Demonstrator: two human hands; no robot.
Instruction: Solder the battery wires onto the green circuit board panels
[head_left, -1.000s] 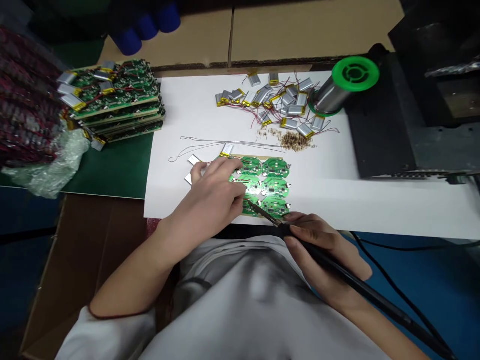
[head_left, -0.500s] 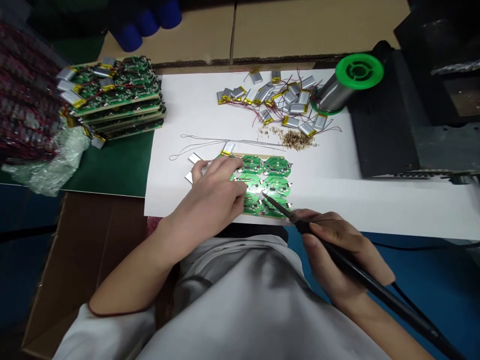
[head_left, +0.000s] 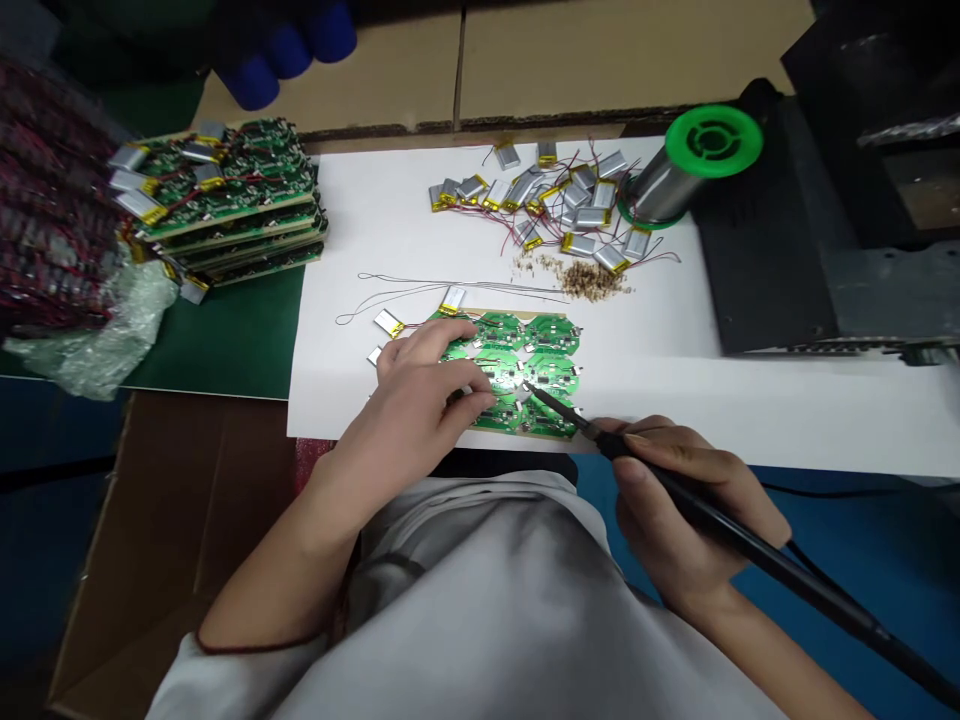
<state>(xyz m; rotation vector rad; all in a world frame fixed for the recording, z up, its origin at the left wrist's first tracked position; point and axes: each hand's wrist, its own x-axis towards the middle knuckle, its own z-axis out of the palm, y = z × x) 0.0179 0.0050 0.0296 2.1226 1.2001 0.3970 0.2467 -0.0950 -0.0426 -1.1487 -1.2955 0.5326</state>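
A panel of green circuit boards [head_left: 551, 335] lies on the white sheet in front of me. My left hand [head_left: 420, 385] rests over its left part, thumb and index fingertip pinched together just above the boards. Whatever lies between those fingertips is too small to make out. In my right hand [head_left: 697, 500] is a black soldering iron [head_left: 720, 525], its tip over the middle of the panel. Whether the tip touches the board, I cannot tell. Silver battery cells [head_left: 388, 321] with yellow ends lie at the panel's left edge, partly hidden by my left hand.
Loose battery cells with red and dark wires [head_left: 574, 200] are heaped behind the panel, near brown crumbs [head_left: 592, 280] and a solder spool [head_left: 679, 165]. Stacked boards [head_left: 240, 215] and bubble wrap [head_left: 112, 330] stand left. A dark metal box [head_left: 757, 250] occupies the right.
My left hand has shifted slightly left, its thumb and index finger reaching out more, uncovering more of the boards and a battery cell. The soldering iron has barely moved.
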